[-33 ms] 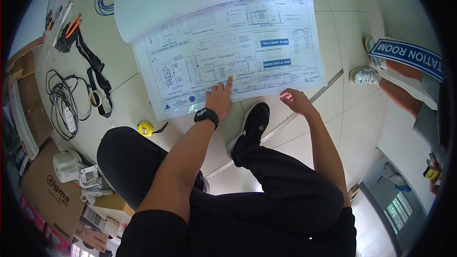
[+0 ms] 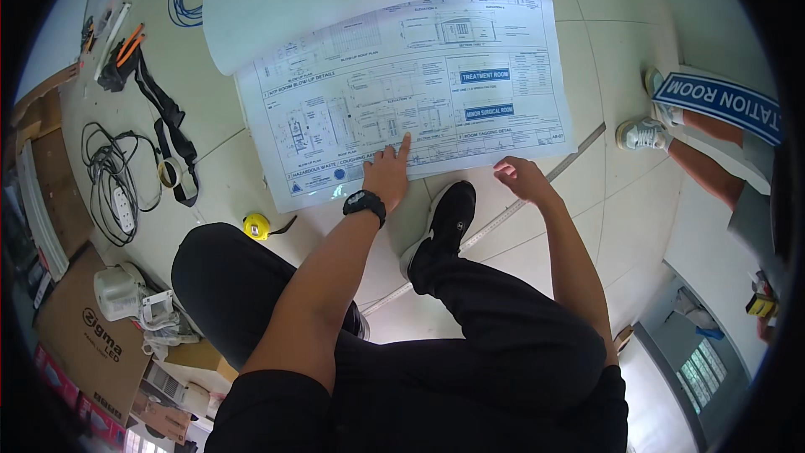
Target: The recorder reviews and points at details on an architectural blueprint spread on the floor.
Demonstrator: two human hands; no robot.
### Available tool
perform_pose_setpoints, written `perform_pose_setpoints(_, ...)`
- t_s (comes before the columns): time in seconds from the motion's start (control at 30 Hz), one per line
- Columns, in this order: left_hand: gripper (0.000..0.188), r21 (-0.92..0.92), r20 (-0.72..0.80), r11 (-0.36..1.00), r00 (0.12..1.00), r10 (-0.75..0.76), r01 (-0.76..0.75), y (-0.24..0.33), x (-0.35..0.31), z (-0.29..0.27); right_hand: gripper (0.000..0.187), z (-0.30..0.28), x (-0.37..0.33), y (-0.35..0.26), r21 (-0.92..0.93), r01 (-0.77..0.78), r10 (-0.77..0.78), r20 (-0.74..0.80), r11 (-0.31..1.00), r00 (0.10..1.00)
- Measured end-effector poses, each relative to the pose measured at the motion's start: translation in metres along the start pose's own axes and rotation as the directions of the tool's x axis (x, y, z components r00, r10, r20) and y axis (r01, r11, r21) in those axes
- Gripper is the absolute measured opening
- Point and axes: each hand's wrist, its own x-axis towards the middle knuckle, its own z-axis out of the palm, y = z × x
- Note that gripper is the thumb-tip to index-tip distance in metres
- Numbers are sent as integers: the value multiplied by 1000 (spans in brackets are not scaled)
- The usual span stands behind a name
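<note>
Left hand [image 2: 387, 174]: index straight, tip on printed architectural drawing [image 2: 411, 88], other fingers bent, grip empty. Drawing spreads from hand toward 12 o'clock. Right hand [image 2: 521, 178], 3 o'clock of left: fingers half-curled, empty, near drawing's lower edge. Beyond: yellow tape measure [image 2: 257, 226], 8 o'clock; extension cord [image 2: 124, 210], 9.

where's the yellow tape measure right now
In the head view, the yellow tape measure lies on the tiled floor left of centre, between the lower left corner of the printed drawing and the person's left knee.
</note>
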Motion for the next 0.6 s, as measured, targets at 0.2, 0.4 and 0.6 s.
perform_pose_setpoints(0.2,82,36,-130,999,991,34,-30,4,-8,1,28,-1,0,-3,5,37,-37,7,999,999)
perform_pose_setpoints(0.4,71,59,-121,997,991,60,-53,10,-20,7,28,0,-4,-6,-37,-16,19,74,999,997)
perform_pose_setpoints(0.6,70,14,-115,999,992,41,-40,11,-20,6,29,3,-5,-4,-79,-28,39,139,996,990)
